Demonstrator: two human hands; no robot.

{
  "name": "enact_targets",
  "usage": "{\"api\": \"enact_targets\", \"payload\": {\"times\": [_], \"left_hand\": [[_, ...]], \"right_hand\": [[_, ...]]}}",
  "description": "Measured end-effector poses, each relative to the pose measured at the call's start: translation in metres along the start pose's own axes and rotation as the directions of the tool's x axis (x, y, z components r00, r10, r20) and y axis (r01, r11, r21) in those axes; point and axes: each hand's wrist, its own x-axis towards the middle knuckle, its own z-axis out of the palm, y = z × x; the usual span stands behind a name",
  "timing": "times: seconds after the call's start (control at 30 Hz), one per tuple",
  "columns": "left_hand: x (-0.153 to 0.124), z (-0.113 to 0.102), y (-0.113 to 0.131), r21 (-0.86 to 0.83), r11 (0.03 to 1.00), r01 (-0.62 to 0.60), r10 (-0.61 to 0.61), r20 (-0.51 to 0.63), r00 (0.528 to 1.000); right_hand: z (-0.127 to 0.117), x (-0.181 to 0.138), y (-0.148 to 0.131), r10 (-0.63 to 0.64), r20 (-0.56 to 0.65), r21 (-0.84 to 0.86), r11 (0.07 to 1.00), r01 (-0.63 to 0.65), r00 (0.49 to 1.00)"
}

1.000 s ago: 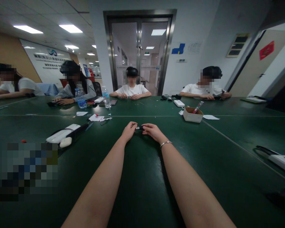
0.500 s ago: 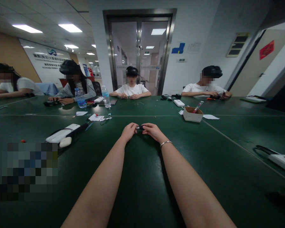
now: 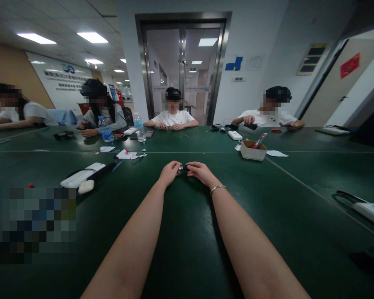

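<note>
Both my arms stretch forward over the dark green table (image 3: 187, 232). My left hand (image 3: 169, 172) and my right hand (image 3: 199, 171) meet at the table's middle, fingers curled. Between their fingertips they pinch a small dark object with a pale metallic part (image 3: 183, 168), too small to name. A thin bracelet (image 3: 217, 189) circles my right wrist.
A white device with a black cable (image 3: 81, 178) lies left of my arms. A small cardboard box (image 3: 253, 150) with a red-tipped tool stands at right, and a white device (image 3: 369, 209) lies at far right. Two water bottles (image 3: 139, 128) stand beyond. Several seated people work around the table's far side.
My hands have stayed in place on the small object. The person at far right has lifted a hand holding a dark item.
</note>
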Motion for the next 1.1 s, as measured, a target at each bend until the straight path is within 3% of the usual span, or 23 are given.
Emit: {"api": "enact_targets", "payload": {"times": [0.53,0.9,1.1], "left_hand": [[0.0022,-0.0002,-0.0053,-0.004,1.000,-0.020,0.020,0.019,1.000],[-0.0009,-0.0025,0.0006,-0.017,0.992,-0.124,0.123,-0.040,0.992],[-0.0033,-0.0013,0.0014,0.014,1.000,0.002,-0.002,-0.019,1.000]], "right_hand": [[0.0004,-0.0008,-0.0015,0.011,0.000,-0.017,1.000,-0.011,1.000],[-0.0009,0.0010,0.0005,0.001,-0.011,-0.010,1.000,-0.001,1.000],[-0.0018,-0.0010,-0.0003,-0.017,0.059,-0.018,1.000,0.018,0.998]]}}
